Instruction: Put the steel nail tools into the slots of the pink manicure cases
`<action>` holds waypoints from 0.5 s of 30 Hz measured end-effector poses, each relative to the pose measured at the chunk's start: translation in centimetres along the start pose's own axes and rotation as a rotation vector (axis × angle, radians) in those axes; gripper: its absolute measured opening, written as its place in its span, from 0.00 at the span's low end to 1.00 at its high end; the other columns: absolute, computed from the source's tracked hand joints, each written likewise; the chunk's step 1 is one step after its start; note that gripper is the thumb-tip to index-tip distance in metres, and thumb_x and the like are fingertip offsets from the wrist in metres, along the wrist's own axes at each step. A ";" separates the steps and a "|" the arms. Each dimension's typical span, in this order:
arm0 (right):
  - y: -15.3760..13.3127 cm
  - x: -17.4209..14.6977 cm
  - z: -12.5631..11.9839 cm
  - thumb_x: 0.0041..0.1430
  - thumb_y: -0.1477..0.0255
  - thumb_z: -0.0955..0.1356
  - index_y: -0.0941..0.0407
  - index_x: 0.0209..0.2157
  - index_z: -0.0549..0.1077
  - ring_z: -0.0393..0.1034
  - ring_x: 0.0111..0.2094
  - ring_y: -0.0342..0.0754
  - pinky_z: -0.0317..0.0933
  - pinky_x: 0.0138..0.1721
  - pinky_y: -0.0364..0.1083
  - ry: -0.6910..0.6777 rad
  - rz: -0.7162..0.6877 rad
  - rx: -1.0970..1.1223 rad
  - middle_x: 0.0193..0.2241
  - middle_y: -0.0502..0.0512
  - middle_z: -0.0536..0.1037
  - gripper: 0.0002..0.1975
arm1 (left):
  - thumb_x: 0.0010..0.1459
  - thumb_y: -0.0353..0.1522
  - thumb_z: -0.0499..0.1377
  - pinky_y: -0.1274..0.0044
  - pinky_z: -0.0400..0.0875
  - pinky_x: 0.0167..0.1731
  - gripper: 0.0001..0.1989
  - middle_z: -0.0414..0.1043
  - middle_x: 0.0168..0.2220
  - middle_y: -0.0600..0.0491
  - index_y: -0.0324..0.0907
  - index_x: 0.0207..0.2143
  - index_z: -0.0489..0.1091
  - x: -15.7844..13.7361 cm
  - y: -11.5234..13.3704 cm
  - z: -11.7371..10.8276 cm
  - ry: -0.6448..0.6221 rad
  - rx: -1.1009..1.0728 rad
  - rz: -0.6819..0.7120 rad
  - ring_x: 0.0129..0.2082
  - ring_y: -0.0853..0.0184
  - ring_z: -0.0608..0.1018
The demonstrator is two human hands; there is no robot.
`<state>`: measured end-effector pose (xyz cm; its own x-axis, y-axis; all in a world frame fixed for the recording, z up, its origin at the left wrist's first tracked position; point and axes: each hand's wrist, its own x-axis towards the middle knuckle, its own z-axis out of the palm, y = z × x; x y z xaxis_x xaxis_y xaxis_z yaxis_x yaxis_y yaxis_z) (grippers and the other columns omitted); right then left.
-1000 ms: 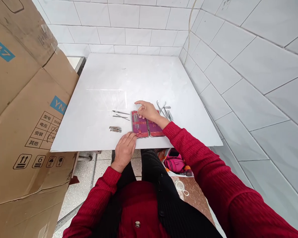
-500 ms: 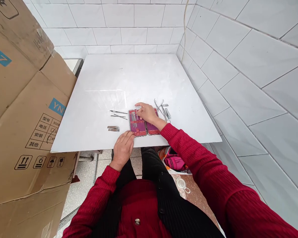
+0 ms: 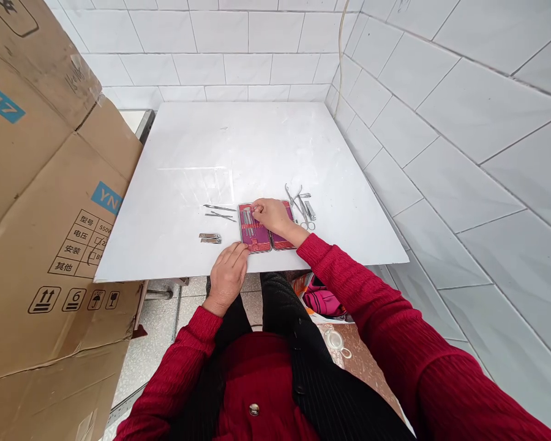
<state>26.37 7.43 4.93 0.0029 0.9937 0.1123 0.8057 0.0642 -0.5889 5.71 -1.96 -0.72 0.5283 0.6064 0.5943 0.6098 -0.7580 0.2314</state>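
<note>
White tiled walls [image 3: 220, 30] on two sides, big cardboard box [image 3: 50, 214] on the left, glossy white tabletop [image 3: 275, 147]. So the right hand [image 3: 275, 215] just changed: its index finger was sticking out half a second ago, now it's curled in and lower, right over the open case [image 3: 256, 244]. Fingertips are pinched together, but I can't tell what's between them. My guess is the fiddly bit is down at the case's loops now. Left hand [image 3: 228, 269] lies on the near-left corner; can't tell if its grip is clenched or just resting. Case is near the tabletop's front edge, red-trimmed, purple inside, slim tools [image 3: 248, 222] upright in its left half. Scissors [image 3: 303, 214] lie just right of it.
</note>
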 end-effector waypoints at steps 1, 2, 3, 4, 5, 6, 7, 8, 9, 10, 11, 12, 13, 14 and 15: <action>0.0 0.0 0.1 0.59 0.78 0.66 0.58 0.39 0.81 0.71 0.30 0.46 0.60 0.36 0.43 -0.011 -0.003 -0.006 0.29 0.52 0.81 0.12 | 0.69 0.24 0.51 0.62 0.72 0.58 0.15 0.77 0.54 0.46 0.40 0.52 0.72 0.0 0.0 0.0 0.003 0.000 0.003 0.59 0.58 0.76; 0.1 -0.1 0.1 0.60 0.78 0.65 0.58 0.39 0.81 0.71 0.31 0.46 0.59 0.36 0.43 -0.017 -0.006 -0.009 0.30 0.52 0.81 0.12 | 0.69 0.24 0.51 0.63 0.72 0.58 0.15 0.78 0.54 0.46 0.40 0.52 0.72 0.0 0.0 -0.1 0.007 0.002 0.005 0.59 0.58 0.76; 0.1 -0.1 0.2 0.60 0.78 0.65 0.58 0.39 0.81 0.72 0.31 0.46 0.60 0.36 0.43 -0.019 -0.011 -0.010 0.31 0.52 0.82 0.12 | 0.69 0.24 0.51 0.63 0.72 0.58 0.15 0.78 0.54 0.46 0.40 0.52 0.72 0.1 0.0 -0.1 0.011 0.005 0.006 0.59 0.58 0.76; 0.2 -0.1 0.3 0.60 0.78 0.65 0.58 0.40 0.81 0.72 0.32 0.47 0.60 0.37 0.43 -0.017 -0.016 -0.013 0.32 0.53 0.82 0.13 | 0.69 0.24 0.51 0.63 0.72 0.58 0.15 0.78 0.54 0.46 0.40 0.52 0.73 0.1 0.1 -0.1 0.013 0.009 0.006 0.59 0.58 0.76; 0.3 -0.1 0.4 0.60 0.78 0.65 0.57 0.40 0.81 0.72 0.33 0.47 0.60 0.38 0.43 -0.014 -0.023 -0.018 0.32 0.53 0.82 0.13 | 0.69 0.24 0.51 0.63 0.72 0.58 0.14 0.78 0.54 0.46 0.40 0.52 0.73 0.1 0.1 -0.1 0.014 0.013 0.005 0.59 0.58 0.76; 0.3 -0.2 0.5 0.60 0.78 0.65 0.57 0.40 0.81 0.72 0.33 0.47 0.60 0.38 0.44 -0.010 -0.028 -0.024 0.33 0.53 0.82 0.13 | 0.69 0.24 0.51 0.63 0.72 0.58 0.14 0.78 0.54 0.46 0.40 0.52 0.73 0.1 0.1 -0.1 0.017 0.016 0.006 0.59 0.58 0.76; 0.4 -0.2 0.6 0.59 0.78 0.65 0.57 0.40 0.81 0.72 0.34 0.48 0.61 0.39 0.44 -0.006 -0.034 -0.030 0.34 0.53 0.82 0.13 | 0.69 0.24 0.51 0.63 0.72 0.58 0.14 0.78 0.54 0.46 0.40 0.52 0.73 0.1 0.1 -0.1 0.019 0.019 0.008 0.59 0.58 0.76; 0.5 -0.2 0.7 0.59 0.78 0.65 0.57 0.40 0.81 0.73 0.34 0.48 0.61 0.40 0.44 -0.003 -0.039 -0.035 0.34 0.54 0.82 0.13 | 0.69 0.24 0.52 0.63 0.72 0.58 0.14 0.78 0.54 0.46 0.40 0.52 0.73 0.1 0.1 -0.1 0.021 0.021 0.011 0.59 0.58 0.76; 0.5 -0.2 0.8 0.59 0.78 0.65 0.57 0.40 0.81 0.73 0.35 0.48 0.61 0.40 0.44 -0.001 -0.044 -0.041 0.34 0.54 0.82 0.14 | 0.69 0.24 0.52 0.63 0.72 0.58 0.14 0.78 0.54 0.46 0.40 0.52 0.72 0.1 0.1 -0.1 0.023 0.024 0.016 0.59 0.58 0.76; 0.5 -0.2 0.8 0.59 0.78 0.65 0.57 0.40 0.81 0.73 0.35 0.49 0.61 0.40 0.45 0.000 -0.048 -0.047 0.35 0.54 0.82 0.14 | 0.69 0.23 0.52 0.63 0.72 0.58 0.14 0.78 0.54 0.45 0.39 0.52 0.72 0.0 0.1 0.0 0.025 0.027 0.021 0.58 0.58 0.76; 0.6 -0.3 0.9 0.59 0.78 0.64 0.57 0.40 0.81 0.73 0.35 0.49 0.61 0.41 0.45 0.000 -0.052 -0.052 0.35 0.54 0.82 0.14 | 0.69 0.23 0.51 0.63 0.73 0.58 0.15 0.78 0.54 0.45 0.39 0.52 0.72 0.0 0.0 0.0 0.026 0.029 0.025 0.58 0.58 0.76; 0.6 -0.3 0.9 0.59 0.78 0.64 0.57 0.40 0.81 0.73 0.35 0.49 0.61 0.41 0.45 -0.002 -0.055 -0.056 0.35 0.54 0.82 0.14 | 0.68 0.23 0.51 0.63 0.73 0.58 0.15 0.78 0.54 0.45 0.39 0.52 0.72 0.0 0.0 0.0 0.027 0.030 0.028 0.58 0.58 0.76; 0.6 -0.3 0.9 0.60 0.78 0.64 0.57 0.40 0.81 0.73 0.36 0.49 0.61 0.41 0.45 -0.004 -0.058 -0.059 0.35 0.55 0.82 0.14 | 0.68 0.23 0.51 0.63 0.73 0.58 0.15 0.78 0.54 0.45 0.39 0.52 0.72 0.0 0.0 0.0 0.028 0.031 0.028 0.58 0.58 0.76; 0.6 -0.3 0.9 0.60 0.78 0.64 0.57 0.40 0.81 0.73 0.36 0.49 0.61 0.41 0.45 -0.006 -0.059 -0.060 0.35 0.55 0.82 0.14 | 0.69 0.23 0.51 0.63 0.73 0.58 0.15 0.78 0.54 0.46 0.39 0.52 0.72 0.0 0.0 0.0 0.029 0.030 0.028 0.58 0.58 0.76; 0.6 -0.3 0.9 0.60 0.77 0.64 0.57 0.40 0.81 0.73 0.36 0.49 0.61 0.41 0.45 -0.008 -0.058 -0.060 0.35 0.55 0.82 0.14 | 0.69 0.23 0.51 0.63 0.73 0.58 0.15 0.77 0.54 0.46 0.39 0.52 0.72 -0.1 0.0 0.0 0.028 0.030 0.027 0.58 0.58 0.76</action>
<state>26.34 7.24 3.86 -0.0497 0.9891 0.1387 0.8381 0.1168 -0.5329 5.68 -2.00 -0.75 0.5280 0.5788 0.6215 0.6131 -0.7662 0.1926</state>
